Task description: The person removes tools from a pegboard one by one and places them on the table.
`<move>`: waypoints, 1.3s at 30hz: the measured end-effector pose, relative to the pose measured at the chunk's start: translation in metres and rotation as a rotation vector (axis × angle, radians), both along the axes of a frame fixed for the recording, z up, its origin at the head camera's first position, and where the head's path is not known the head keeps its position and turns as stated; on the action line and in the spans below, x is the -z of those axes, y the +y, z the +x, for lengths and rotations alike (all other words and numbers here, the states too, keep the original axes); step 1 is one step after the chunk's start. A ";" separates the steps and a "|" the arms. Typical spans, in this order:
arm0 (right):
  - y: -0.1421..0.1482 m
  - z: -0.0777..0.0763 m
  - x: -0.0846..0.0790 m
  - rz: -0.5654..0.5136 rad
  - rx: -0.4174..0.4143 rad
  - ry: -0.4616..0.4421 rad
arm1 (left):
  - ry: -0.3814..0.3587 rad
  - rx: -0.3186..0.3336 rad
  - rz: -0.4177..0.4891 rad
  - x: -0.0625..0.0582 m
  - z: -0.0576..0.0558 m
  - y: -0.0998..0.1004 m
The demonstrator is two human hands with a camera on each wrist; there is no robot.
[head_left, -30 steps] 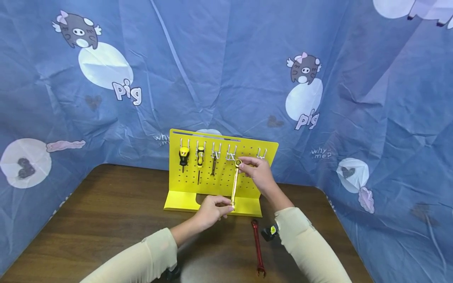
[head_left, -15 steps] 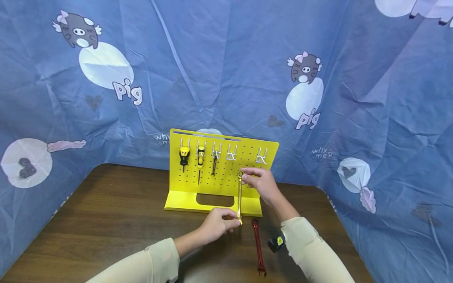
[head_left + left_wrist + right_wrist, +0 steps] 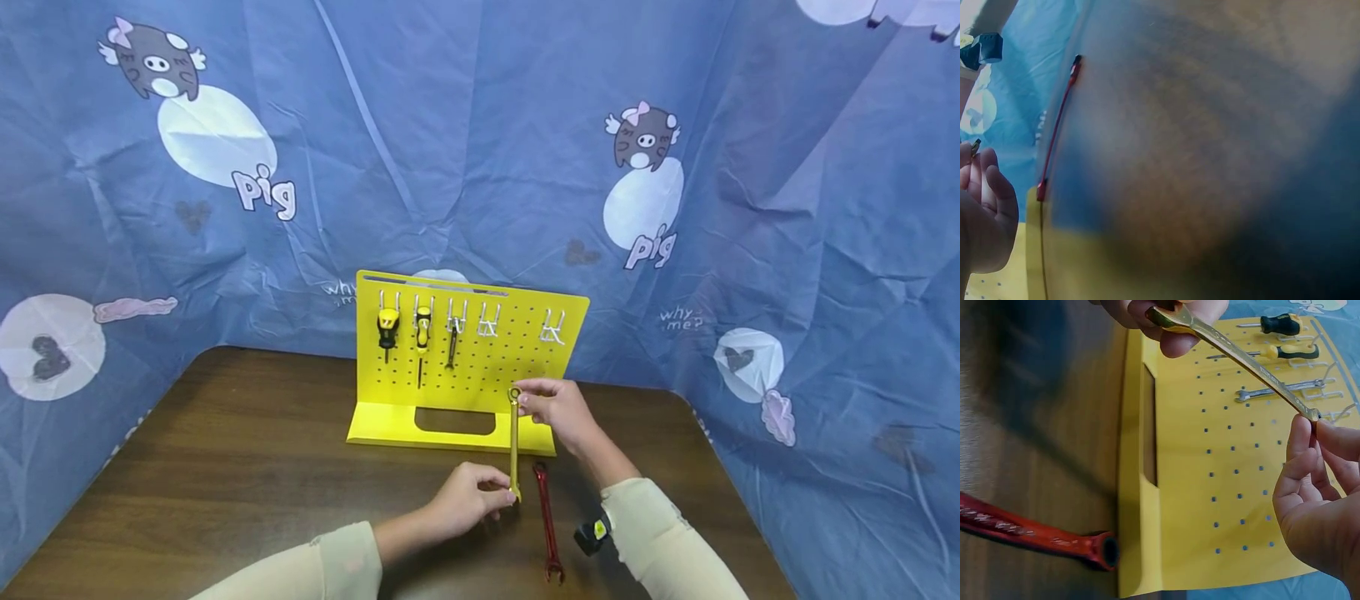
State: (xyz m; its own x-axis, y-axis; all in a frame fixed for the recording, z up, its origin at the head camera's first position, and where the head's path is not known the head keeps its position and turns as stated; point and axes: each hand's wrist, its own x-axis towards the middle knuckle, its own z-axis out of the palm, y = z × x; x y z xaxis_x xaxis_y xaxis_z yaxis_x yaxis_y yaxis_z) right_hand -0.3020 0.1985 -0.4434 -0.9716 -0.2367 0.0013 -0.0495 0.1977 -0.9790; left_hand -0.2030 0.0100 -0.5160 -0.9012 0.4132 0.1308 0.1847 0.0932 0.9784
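A gold combination wrench [image 3: 514,442] is held upright in front of the yellow pegboard [image 3: 517,367], ring end at the top. My right hand [image 3: 558,411] pinches the ring end between thumb and fingers. At the lower, open-jawed end, my left hand [image 3: 468,502] pinches the wrench too. The right wrist view shows the gold wrench [image 3: 1254,365] stretched between both hands. To its right, a red wrench [image 3: 547,523] lies on the table. The left wrist view is mostly blurred, with the left hand [image 3: 988,209] at its left edge.
Two black-and-yellow screwdrivers [image 3: 387,327] and a small silver wrench [image 3: 452,346] hang on the pegboard. Bare white hooks [image 3: 489,321] show right of them, with another hook pair [image 3: 552,327] farther right. A patterned blue cloth [image 3: 480,167] surrounds the wooden table [image 3: 225,433].
Both hands have drawn the gold wrench down and slightly right, away from the pegboard hooks toward me. It now stands more upright. The red wrench stays put.
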 end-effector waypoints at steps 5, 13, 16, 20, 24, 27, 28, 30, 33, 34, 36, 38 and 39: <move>0.003 0.002 0.014 -0.006 -0.005 -0.058 | -0.065 0.008 0.001 0.008 0.007 0.004; 0.006 0.012 0.031 -0.013 -0.018 -0.103 | -0.130 0.024 -0.021 0.014 0.017 0.007; 0.007 0.015 0.038 -0.004 -0.019 -0.110 | -0.159 0.029 -0.032 0.017 0.021 0.008; 0.008 0.020 0.049 -0.009 -0.022 -0.130 | -0.225 0.021 -0.026 0.022 0.027 0.008; 0.010 0.023 0.055 -0.026 -0.015 -0.147 | -0.278 0.003 -0.015 0.023 0.032 0.010; 0.011 0.024 0.058 -0.029 -0.016 -0.149 | -0.297 -0.018 -0.022 0.021 0.036 0.011; 0.011 0.024 0.059 -0.027 -0.017 -0.152 | -0.300 -0.028 -0.032 0.020 0.037 0.012; 0.011 0.025 0.061 -0.013 -0.015 -0.160 | -0.306 -0.050 -0.053 0.019 0.039 0.013; 0.011 0.027 0.064 0.020 -0.010 -0.175 | -0.310 -0.073 -0.092 0.019 0.042 0.015; 0.011 0.027 0.065 0.027 -0.011 -0.178 | -0.308 -0.079 -0.105 0.019 0.043 0.016; 0.010 0.027 0.067 0.041 -0.017 -0.178 | -0.297 -0.089 -0.127 0.020 0.044 0.017; 0.010 0.028 0.069 0.049 -0.022 -0.177 | -0.281 -0.102 -0.153 0.021 0.044 0.019; 0.011 0.028 0.069 0.050 -0.024 -0.178 | -0.273 -0.109 -0.167 0.021 0.044 0.019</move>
State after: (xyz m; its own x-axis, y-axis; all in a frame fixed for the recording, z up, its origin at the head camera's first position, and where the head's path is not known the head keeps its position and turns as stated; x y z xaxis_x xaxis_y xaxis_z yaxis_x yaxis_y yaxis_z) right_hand -0.2742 0.2091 -0.5125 -0.9494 -0.2556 -0.1824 0.1182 0.2474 -0.9617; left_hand -0.1592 0.0294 -0.5366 -0.9337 0.3077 -0.1829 -0.1020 0.2610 0.9599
